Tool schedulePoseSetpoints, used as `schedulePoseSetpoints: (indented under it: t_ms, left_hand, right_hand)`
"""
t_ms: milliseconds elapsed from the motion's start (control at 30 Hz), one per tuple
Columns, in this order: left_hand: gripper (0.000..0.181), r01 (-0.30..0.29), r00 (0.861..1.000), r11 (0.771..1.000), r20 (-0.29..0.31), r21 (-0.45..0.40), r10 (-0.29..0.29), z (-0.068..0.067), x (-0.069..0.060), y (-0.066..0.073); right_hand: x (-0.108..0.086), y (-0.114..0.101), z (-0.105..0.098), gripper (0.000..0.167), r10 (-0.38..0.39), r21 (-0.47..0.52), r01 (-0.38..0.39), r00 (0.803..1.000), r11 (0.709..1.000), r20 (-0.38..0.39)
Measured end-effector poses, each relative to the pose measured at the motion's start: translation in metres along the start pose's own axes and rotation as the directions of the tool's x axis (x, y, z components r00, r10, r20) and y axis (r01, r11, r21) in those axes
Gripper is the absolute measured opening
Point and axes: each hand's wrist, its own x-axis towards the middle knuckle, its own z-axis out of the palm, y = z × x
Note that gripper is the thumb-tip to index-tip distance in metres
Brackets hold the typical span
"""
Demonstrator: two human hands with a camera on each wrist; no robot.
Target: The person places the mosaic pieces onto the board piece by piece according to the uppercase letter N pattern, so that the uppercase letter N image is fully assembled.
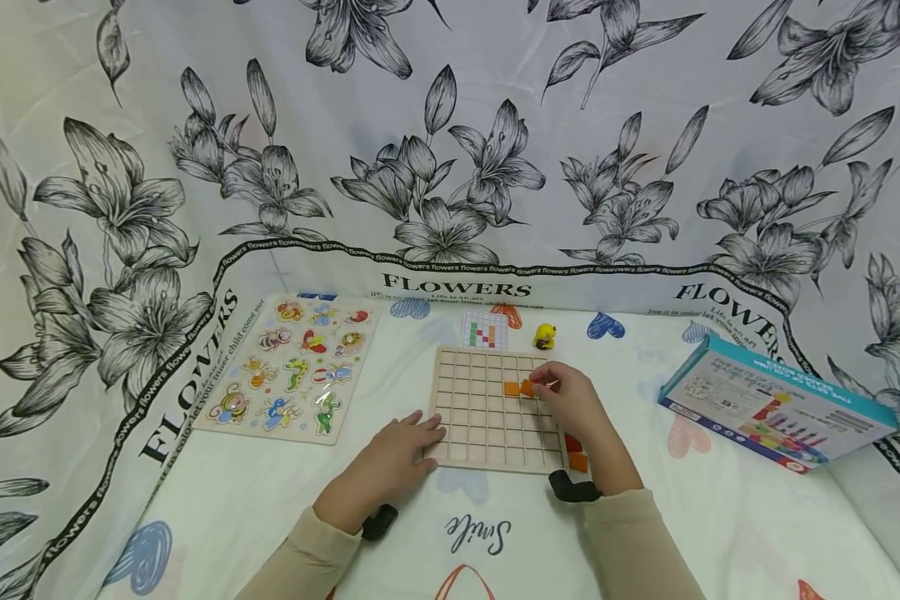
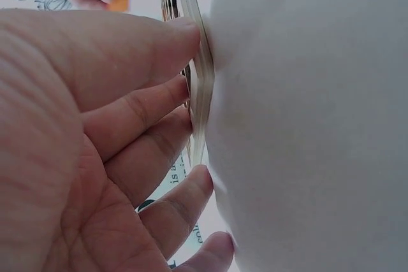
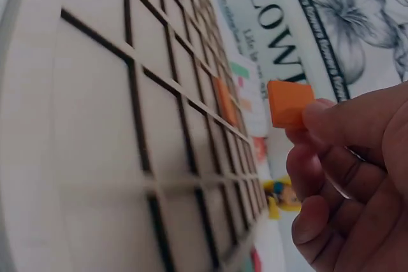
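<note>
Right hand [image 1: 570,400] is pinching an orange tile [image 3: 289,104] above the grid board [image 1: 463,408]; left hand [image 1: 401,450], fingers loosely spread, is touching the board's side. Placement is apparently proceeding, next requiring alignment and lowering.

Tile [image 3: 290,103]: plain orange
Board [image 1: 461,417]: pale wood, squared grid
Card [image 1: 484,331]: white grid; green, red and orange squares
Curtain [image 1: 390,100]: white, black flower drawings
Cloth [image 1: 405,550]: white, blue and red hearts
Box [image 1: 780,408]: teal, white
Toy [image 1: 544,336]: mostly yellow
Sleeves [image 1: 637,542]: beige

Card [image 1: 484,331] behind gridded board [image 1: 482,421]
</note>
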Motion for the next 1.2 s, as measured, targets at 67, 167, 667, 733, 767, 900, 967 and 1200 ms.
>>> schedulePoseSetpoints:
  t_ms: [67, 167, 667, 733, 767, 900, 967, 1200]
  left_hand:
    - [0.050, -0.001, 1.000, 1.000, 0.003, -0.004, 0.001, 0.000, 0.001, 0.001]
    - [0.050, 0.000, 1.000, 1.000, 0.010, 0.002, 0.000, 0.000, 0.001, 0.003]
    - [0.050, -0.017, 1.000, 1.000, -0.006, 0.013, 0.017, 0.000, 0.001, 0.002]
    - [0.050, -0.011, 1.000, 1.000, -0.004, 0.017, 0.011, 0.000, 0.001, 0.001]
    - [0.050, -0.010, 1.000, 1.000, -0.005, 0.019, 0.010, 0.001, 0.001, 0.001]
    - [0.050, -0.005, 1.000, 1.000, -0.003, 0.021, 0.005, 0.000, 0.000, 0.001]
    - [0.049, -0.008, 1.000, 1.000, -0.005, 0.019, 0.008, 0.000, 0.000, 0.001]
    - [0.049, -0.010, 1.000, 1.000, -0.008, 0.026, 0.010, -0.001, 0.000, 0.001]
  right_hand:
    - [0.007, 0.001, 0.009, 0.012, -0.008, -0.008, 0.008, 1.000, 1.000, 0.020]
    - [0.013, 0.003, 0.019, 0.012, -0.007, -0.027, 0.008, 0.999, 1.000, 0.039]
    - [0.011, -0.001, 0.027, 0.009, 0.015, -0.108, -0.007, 0.998, 0.994, 0.067]
    - [0.011, -0.002, 0.027, 0.008, 0.006, -0.115, 0.003, 0.997, 0.993, 0.077]
    - [0.010, -0.002, 0.026, 0.008, 0.001, -0.118, 0.008, 0.997, 0.993, 0.080]
    - [0.010, -0.001, 0.027, 0.008, -0.009, -0.120, 0.019, 0.996, 0.993, 0.090]
    - [0.011, 0.001, 0.027, 0.009, -0.014, -0.125, 0.025, 0.996, 0.992, 0.090]
    - [0.012, 0.003, 0.029, 0.011, -0.024, -0.124, 0.035, 0.996, 0.992, 0.088]
